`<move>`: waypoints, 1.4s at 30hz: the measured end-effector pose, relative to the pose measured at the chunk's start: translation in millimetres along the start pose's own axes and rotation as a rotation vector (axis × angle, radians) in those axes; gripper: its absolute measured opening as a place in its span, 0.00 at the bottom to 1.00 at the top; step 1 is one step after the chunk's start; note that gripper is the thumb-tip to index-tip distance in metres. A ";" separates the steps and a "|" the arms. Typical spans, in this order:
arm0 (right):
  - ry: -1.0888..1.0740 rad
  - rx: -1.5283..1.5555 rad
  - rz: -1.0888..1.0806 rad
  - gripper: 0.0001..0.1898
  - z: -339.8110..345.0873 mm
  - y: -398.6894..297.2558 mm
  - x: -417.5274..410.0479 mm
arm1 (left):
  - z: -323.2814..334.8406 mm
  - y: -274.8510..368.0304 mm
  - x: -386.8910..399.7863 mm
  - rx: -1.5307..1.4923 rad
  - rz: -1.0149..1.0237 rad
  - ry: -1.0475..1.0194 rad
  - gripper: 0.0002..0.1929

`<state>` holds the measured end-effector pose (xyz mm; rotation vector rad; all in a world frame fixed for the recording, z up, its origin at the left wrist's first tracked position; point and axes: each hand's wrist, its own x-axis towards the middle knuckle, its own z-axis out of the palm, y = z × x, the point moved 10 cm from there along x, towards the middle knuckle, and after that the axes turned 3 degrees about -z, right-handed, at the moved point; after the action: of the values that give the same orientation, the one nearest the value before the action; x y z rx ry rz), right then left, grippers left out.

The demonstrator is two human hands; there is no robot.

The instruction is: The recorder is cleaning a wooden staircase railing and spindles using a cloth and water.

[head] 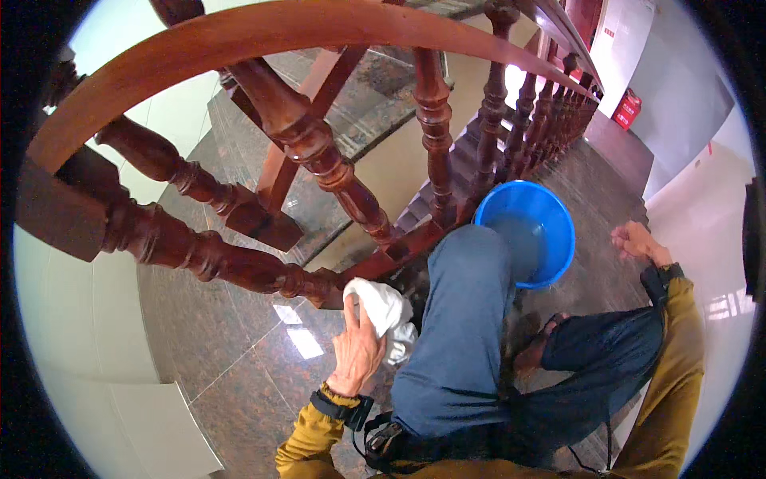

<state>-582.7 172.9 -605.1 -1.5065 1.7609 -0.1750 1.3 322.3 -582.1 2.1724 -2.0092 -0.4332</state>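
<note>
My left hand holds a bunched white cloth against the foot of a turned dark-wood newel post. Part of the cloth hangs down beside my bent knee. My right hand is off to the right, away from the railing, with its fingers curled; nothing can be made out in it. Between my knee and the right hand stands a blue plastic bucket with greyish water in it, its near left part hidden by my knee.
A curved wooden handrail arches over several turned balusters. Stairs lie beyond the railing. Glossy stone tiles cover the floor. A red container stands by the far wall at the upper right.
</note>
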 end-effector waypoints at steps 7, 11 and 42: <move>-0.005 -0.039 -0.056 0.08 2.2 -6.5 6.7 | -14.7 -36.5 -49.0 -0.047 -0.015 0.124 0.26; -0.033 -0.128 -0.089 0.08 3.4 -8.0 10.3 | -24.1 -55.7 -56.8 -0.012 -0.040 0.229 0.27; -0.002 -0.180 -0.055 0.13 6.4 -5.4 12.8 | -2.8 -28.1 -24.6 0.017 0.049 0.090 0.32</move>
<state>-574.2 162.4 -612.3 -1.6835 1.7732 -0.0428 27.3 349.0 -585.2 2.1075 -2.0204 -0.3081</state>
